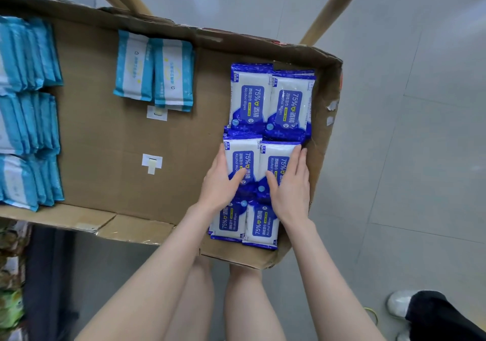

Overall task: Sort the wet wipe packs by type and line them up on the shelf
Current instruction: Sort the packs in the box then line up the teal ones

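Dark blue alcohol wipe packs lie in pairs at the right end of the cardboard shelf (118,140). The far pair (271,98) is untouched. On the middle pair (243,156) rest both hands flat: my left hand (221,183) on the left pack, my right hand (290,183) on the right pack, fingers spread, not gripping. A near pair (247,225) lies turned the other way, partly under my wrists. Two light blue packs (155,72) lie at the back middle. Several light blue packs (26,111) stand in rows at the left end.
Two white tape patches (152,162) are stuck on the bare cardboard in the middle. The shelf's raised right wall (328,119) runs just beside the dark blue packs. Wooden poles (331,6) rise behind. Another person's shoe (399,302) stands on the floor at lower right.
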Demonstrator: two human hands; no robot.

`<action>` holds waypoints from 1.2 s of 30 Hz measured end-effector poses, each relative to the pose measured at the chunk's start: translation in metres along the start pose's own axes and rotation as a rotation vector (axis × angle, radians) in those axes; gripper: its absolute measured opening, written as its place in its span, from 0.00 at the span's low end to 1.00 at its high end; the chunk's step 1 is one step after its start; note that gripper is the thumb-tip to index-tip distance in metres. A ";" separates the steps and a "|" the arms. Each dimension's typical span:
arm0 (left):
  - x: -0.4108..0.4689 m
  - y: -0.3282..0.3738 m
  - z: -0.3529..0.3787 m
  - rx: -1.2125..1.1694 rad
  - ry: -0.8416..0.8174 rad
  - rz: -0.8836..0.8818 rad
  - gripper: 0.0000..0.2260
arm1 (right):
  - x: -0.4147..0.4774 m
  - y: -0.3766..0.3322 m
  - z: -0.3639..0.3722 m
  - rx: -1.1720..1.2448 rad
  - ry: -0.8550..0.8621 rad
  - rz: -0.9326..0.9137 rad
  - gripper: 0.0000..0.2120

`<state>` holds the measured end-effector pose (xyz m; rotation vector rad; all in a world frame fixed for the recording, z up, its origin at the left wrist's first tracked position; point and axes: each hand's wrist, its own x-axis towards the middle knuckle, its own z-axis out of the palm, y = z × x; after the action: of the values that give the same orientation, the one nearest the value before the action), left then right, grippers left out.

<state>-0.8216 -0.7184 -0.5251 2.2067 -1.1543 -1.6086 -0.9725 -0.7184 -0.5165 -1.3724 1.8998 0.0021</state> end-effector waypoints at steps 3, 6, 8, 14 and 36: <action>-0.003 0.006 -0.019 0.038 -0.068 0.016 0.22 | -0.005 -0.006 -0.010 -0.060 -0.009 0.007 0.34; -0.011 0.012 -0.039 0.151 -0.035 0.043 0.20 | -0.011 -0.021 -0.021 -0.065 0.010 -0.038 0.26; -0.018 0.015 -0.054 0.211 0.044 0.072 0.19 | -0.014 -0.038 -0.027 -0.050 0.012 -0.053 0.23; -0.029 0.016 -0.110 0.180 0.212 0.112 0.14 | -0.011 -0.102 -0.032 -0.037 0.047 -0.129 0.18; 0.144 -0.031 -0.252 -0.022 0.230 0.080 0.19 | 0.100 -0.255 0.097 0.158 0.149 0.090 0.25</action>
<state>-0.5711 -0.8659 -0.5466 2.2305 -1.1376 -1.2903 -0.7222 -0.8649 -0.5353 -1.2087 2.0369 -0.2066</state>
